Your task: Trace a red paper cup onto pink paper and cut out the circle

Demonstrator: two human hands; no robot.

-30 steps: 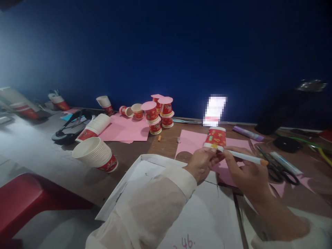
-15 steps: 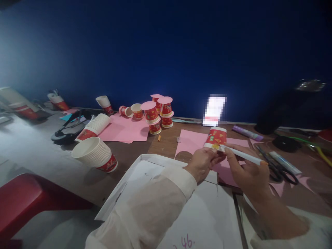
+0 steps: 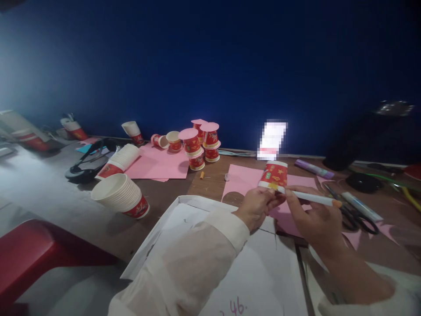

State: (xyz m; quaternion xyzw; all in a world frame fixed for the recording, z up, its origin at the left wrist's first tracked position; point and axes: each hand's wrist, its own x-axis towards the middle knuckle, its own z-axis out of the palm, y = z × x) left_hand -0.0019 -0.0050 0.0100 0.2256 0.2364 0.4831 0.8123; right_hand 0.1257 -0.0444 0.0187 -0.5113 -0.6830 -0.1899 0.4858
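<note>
My left hand (image 3: 258, 206) pinches the lower rim of an upside-down red paper cup (image 3: 274, 174) that stands on a pink paper sheet (image 3: 243, 177). My right hand (image 3: 315, 217) grips a white pen (image 3: 309, 198) with an orange end, its tip touching the cup's rim on the right side. Both hands meet just in front of the cup, over the pink sheet and the edge of a white cardboard sheet (image 3: 197, 228).
Scissors (image 3: 353, 210) and a marker (image 3: 362, 206) lie right of my right hand, a purple marker (image 3: 314, 169) behind. Stacks of cups (image 3: 121, 195) lie on their sides at left. Pink-lidded cups (image 3: 199, 145) stand piled by the blue wall. A red stool (image 3: 39, 254) is at lower left.
Almost nothing moved; my right hand shifted the pen slightly along the cup's rim, and the cup stayed held by my left hand.
</note>
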